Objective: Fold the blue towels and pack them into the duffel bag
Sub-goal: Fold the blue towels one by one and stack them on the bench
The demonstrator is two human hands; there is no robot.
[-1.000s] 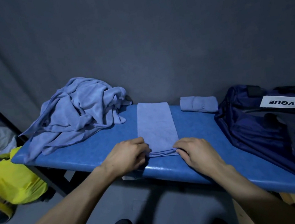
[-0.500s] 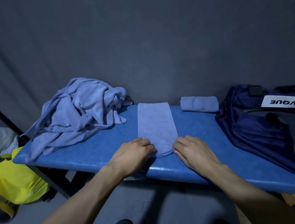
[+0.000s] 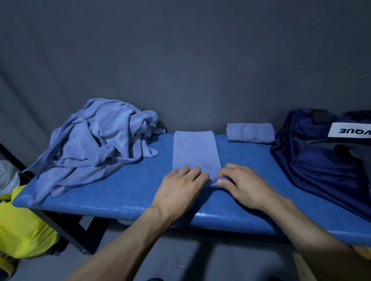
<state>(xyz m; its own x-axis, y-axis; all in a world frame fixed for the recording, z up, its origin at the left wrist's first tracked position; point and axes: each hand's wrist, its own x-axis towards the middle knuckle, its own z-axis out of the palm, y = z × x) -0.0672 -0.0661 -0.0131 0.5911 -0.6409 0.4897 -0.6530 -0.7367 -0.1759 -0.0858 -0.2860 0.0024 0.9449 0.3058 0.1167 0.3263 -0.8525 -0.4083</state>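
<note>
Blue padded table (image 3: 121, 195) is carrying a long folded towel strip (image 3: 194, 151); the left hand (image 3: 181, 188) and right hand (image 3: 243, 183) are pinching its near end, seemingly rolling it. A rolled towel (image 3: 250, 132) is lying beside the duffel bag (image 3: 318, 166), the crumpled pile (image 3: 100, 139) resting far left.

The near end of the folded towel strip (image 3: 194, 153) is hidden under the left hand (image 3: 178, 193) and right hand (image 3: 244, 185). The duffel bag (image 3: 328, 169) and the bench (image 3: 116, 195) run off the right edge. The yellow bag (image 3: 15, 231) is cut by the left edge.
</note>
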